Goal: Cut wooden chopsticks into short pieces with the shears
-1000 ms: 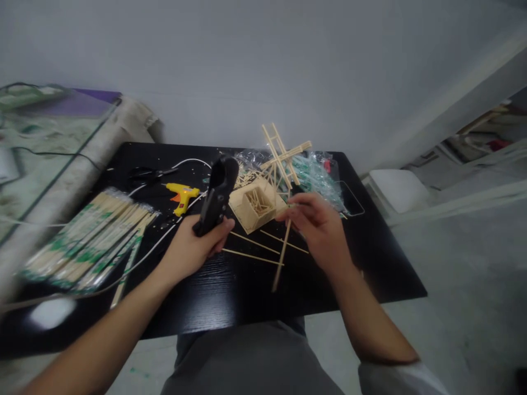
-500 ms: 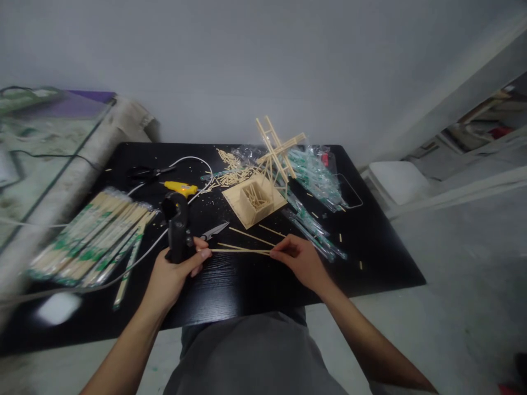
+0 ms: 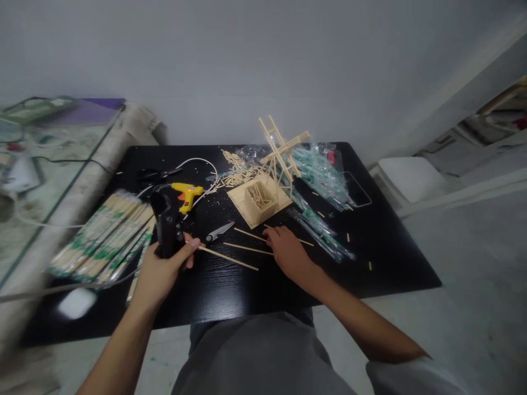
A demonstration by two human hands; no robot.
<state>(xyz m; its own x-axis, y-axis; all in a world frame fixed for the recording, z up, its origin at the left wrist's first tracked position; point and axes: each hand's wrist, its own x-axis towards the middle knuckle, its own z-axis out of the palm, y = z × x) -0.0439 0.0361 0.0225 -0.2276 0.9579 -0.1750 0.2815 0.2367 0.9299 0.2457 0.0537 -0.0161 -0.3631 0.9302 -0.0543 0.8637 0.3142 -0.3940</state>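
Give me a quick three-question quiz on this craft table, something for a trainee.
1. True or false: the left hand grips a black tool.
2. Which lies nearest the right hand? A. yellow glue gun B. loose wooden sticks C. wrapped chopstick bundles
3. Fill the blank: the wooden box stands on a ___ table.
Key: 1 true; 2 B; 3 black.

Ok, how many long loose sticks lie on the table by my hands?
4. Nearest stick touches the left hand; second stick reaches the right hand; third stick lies by the snips; fourth stick runs under the right hand. Others may be hidden.
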